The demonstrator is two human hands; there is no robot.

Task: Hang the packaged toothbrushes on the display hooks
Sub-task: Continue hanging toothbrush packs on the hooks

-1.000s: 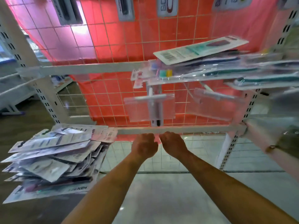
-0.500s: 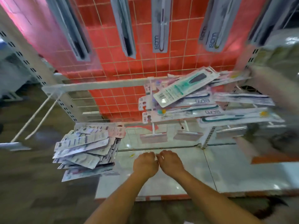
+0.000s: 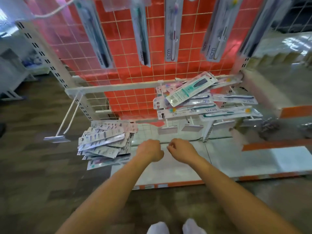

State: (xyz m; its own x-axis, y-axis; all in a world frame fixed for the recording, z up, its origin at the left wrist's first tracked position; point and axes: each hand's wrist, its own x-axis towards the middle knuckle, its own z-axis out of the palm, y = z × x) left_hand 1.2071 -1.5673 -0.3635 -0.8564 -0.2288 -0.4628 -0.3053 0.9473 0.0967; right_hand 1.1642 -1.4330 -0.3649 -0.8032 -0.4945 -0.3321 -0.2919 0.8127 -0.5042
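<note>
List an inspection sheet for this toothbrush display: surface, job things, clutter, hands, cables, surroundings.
Surface: glossy white base shelf with orange front edge, below the hands.
Job's things: left heap of flat packaged toothbrushes and right heap lie on low hooks; more packs hang on the red wire-grid panel.
Clutter: empty white two-prong hook with clear label holder, far left.
Hands: left hand and right hand apart, fingers curled, holding nothing.
Cables: thin white cord, top left.
Surroundings: brown wood-pattern floor; white shoes below.
</note>
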